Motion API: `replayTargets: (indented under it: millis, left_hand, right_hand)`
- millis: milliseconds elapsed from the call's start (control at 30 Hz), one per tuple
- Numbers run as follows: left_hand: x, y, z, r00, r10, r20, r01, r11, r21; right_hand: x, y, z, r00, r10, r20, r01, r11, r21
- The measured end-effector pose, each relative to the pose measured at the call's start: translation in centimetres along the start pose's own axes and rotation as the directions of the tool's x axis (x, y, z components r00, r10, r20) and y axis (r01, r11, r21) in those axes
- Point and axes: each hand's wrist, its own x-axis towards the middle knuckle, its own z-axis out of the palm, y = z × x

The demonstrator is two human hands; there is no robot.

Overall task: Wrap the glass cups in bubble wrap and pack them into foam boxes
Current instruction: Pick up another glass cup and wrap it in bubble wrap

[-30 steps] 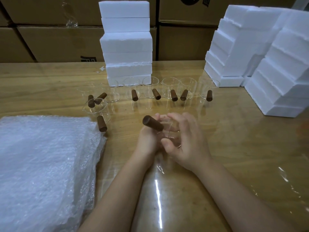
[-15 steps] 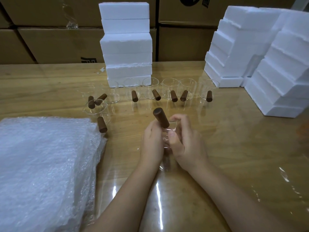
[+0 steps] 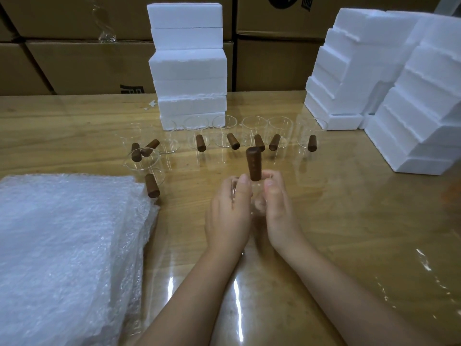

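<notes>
A glass cup [image 3: 254, 196] with a brown wooden handle [image 3: 253, 164] sits cradled between a person's two hands over the wooden table [image 3: 349, 221], forearms reaching in from the near edge. The left hand [image 3: 228, 213] and right hand [image 3: 280, 208] face each other, palms inward, fingers curled round the cup's sides, the handle pointing up and away. A stack of bubble wrap [image 3: 67, 245] lies at near left. Beyond stands a row of glass cups [image 3: 252, 132], then stacked foam boxes [image 3: 188, 66] against cardboard cartons [image 3: 74, 66].
</notes>
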Motion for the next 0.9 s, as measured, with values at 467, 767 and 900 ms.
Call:
replayTargets:
  millis: [467, 767, 900]
  left_hand:
    - [0.2, -0.9, -0.3, 0.935, 0.329, 0.136, -0.348, 0.924, 0.158]
    - [0.6, -1.3, 0.4, 0.972, 0.154, 0.176, -0.131, 0.982, -0.135]
    - [0.4, -0.6, 0.8, 0.976, 0.075, 0.203, -0.023, 0.969, -0.246]
  right_hand:
    - [0.2, -0.2, 0.0, 0.976, 0.205, 0.075, -0.217, 0.945, 0.245]
    - [-0.5, -0.3, -0.4, 0.985, -0.094, -0.147, 0.062, 0.976, -0.209]
    - [-0.4, -1.0, -0.7, 0.974, -0.179, -0.142, 0.136, 0.954, -0.266]
